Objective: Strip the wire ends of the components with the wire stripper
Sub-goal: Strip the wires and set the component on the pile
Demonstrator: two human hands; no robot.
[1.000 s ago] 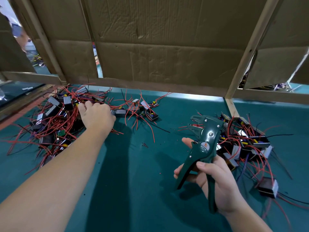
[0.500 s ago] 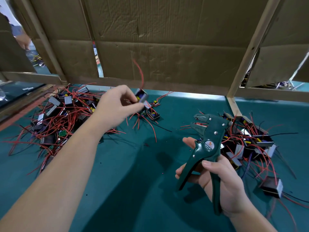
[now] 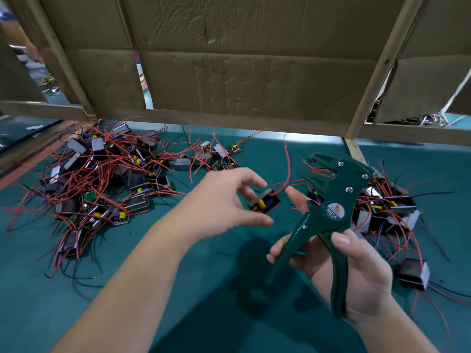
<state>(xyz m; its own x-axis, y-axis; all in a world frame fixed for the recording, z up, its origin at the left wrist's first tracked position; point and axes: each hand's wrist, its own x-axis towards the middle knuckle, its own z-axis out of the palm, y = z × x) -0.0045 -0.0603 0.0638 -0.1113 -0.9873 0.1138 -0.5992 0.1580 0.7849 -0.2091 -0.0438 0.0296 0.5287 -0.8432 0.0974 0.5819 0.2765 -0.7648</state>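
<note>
My left hand point(image 3: 224, 202) holds a small black component point(image 3: 265, 203) at its fingertips, above the middle of the green table point(image 3: 178, 289). From the component a red wire point(image 3: 288, 164) curls upward, just left of the stripper's jaws. My right hand point(image 3: 356, 276) grips the handles of the dark green wire stripper point(image 3: 328, 210), which stands upright with its jaws pointing up and left. The right index finger reaches out toward the component.
A big tangle of components with red wires point(image 3: 102, 179) covers the table's left side. Behind the stripper lies a second pile point(image 3: 387, 210), and a lone component point(image 3: 413, 273) sits at the right. Cardboard panels on a wooden frame point(image 3: 242, 72) close off the back.
My left hand picked a component out of the left pile and carried it right and down, close to the stripper. The right hand with the stripper barely moved.
</note>
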